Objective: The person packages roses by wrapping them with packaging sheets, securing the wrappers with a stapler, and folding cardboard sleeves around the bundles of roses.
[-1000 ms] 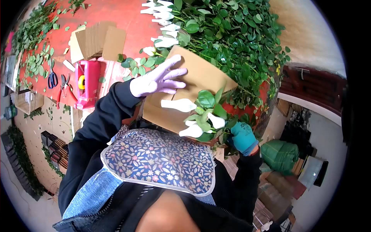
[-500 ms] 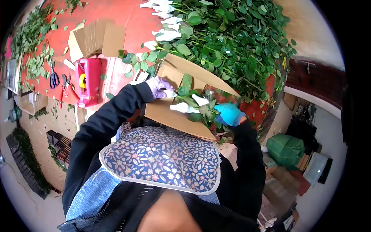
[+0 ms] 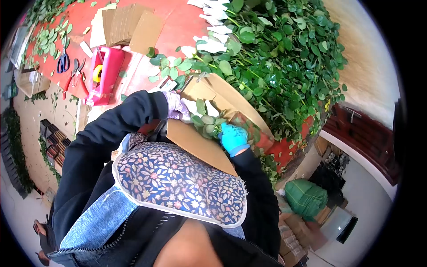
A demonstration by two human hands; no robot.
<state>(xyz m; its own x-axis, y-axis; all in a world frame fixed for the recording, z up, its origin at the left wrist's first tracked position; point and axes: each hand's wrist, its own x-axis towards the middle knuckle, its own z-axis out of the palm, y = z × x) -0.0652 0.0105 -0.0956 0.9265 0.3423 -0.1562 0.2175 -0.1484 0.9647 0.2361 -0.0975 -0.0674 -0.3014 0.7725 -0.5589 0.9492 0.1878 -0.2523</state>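
A folded-open cardboard wrap [image 3: 200,144] lies in front of my body, with a few leafy roses [image 3: 205,122] inside it, their heads in white sleeves. My left hand [image 3: 177,107], in a lilac glove, is at the flower heads, its fingers curled round a white-sleeved rose. Around the stems, just below the leaves, my blue-gloved right hand [image 3: 234,139] is closed. Part of the stems is hidden by that hand. A clear plastic window with red showing through lies just beyond it.
Many leafy roses [image 3: 284,66] are heaped at the right of the red table [image 3: 178,22]. To the left are a pink tape dispenser [image 3: 106,75], red-handled pruners [image 3: 76,78], scissors [image 3: 63,62] and cardboard pieces [image 3: 129,26]. A green bundle [image 3: 306,199] sits lower right.
My right hand has moved left and slightly down with the roses, deeper into the cardboard. The rose heads have shifted toward my left hand. The whole view has turned a little.
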